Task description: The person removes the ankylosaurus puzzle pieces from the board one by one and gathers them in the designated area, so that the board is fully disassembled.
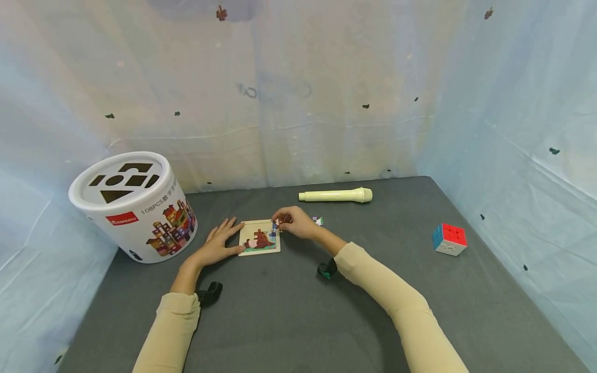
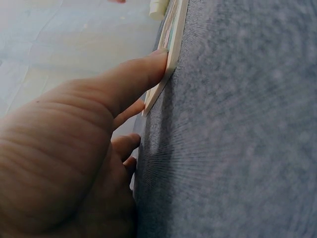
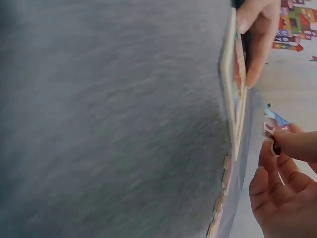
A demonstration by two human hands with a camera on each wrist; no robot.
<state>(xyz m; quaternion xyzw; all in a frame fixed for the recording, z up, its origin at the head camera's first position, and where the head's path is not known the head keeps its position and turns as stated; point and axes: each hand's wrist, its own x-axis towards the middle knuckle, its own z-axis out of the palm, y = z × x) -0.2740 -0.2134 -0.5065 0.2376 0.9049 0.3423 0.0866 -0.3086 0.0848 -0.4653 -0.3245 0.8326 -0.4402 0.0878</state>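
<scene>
A square wooden jigsaw puzzle board (image 1: 251, 227) lies flat on the dark table, with coloured pieces filling its lower part. My left hand (image 1: 214, 247) rests at the board's left side with fingers spread. In the left wrist view its thumb (image 2: 148, 69) presses the board's edge. Over the board's right side, my right hand (image 1: 299, 223) pinches a small puzzle piece (image 3: 277, 120) between thumb and fingertips, held above the surface. More loose puzzle pieces (image 3: 218, 206) lie on the table beside the board; the right hand mostly hides them in the head view.
A large white bucket (image 1: 135, 207) with shaped holes in its lid stands at the left. Behind the board lies a pale yellow toy microphone (image 1: 335, 195). A puzzle cube (image 1: 450, 240) sits far right. Draped sheets (image 1: 303, 93) line the table's back and sides.
</scene>
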